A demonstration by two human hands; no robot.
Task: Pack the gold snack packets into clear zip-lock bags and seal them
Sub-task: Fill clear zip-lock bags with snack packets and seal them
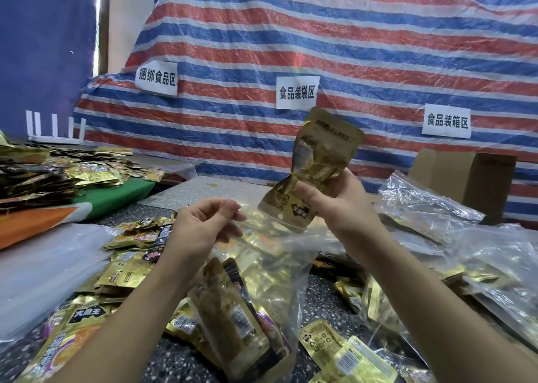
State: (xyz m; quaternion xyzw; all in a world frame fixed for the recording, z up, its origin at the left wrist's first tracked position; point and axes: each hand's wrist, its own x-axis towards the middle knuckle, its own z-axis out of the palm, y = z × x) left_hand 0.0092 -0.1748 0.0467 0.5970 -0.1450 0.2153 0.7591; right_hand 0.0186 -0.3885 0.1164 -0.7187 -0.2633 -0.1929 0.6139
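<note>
My right hand [334,205] is clenched around the pinched waist of a crinkled gold foil snack packet [317,164], holding it upright just above the mouth of the clear plastic zip-lock bag [270,266]. My left hand [203,225] pinches that bag's top edge between fingers and thumb, lifting one lip to keep it open. The bag hangs between my forearms, with several gold packets already sitting inside (I cannot count them through the glare). I judge this as the loading step: next the held packet must go bottom-first down through the opening. Left of the bag lies a loose heap of gold packets [128,260]; right of it are filled clear bags [431,208], and beyond those a brown cardboard box [465,176] against the striped red-white-blue tarpaulin [320,48]
</note>
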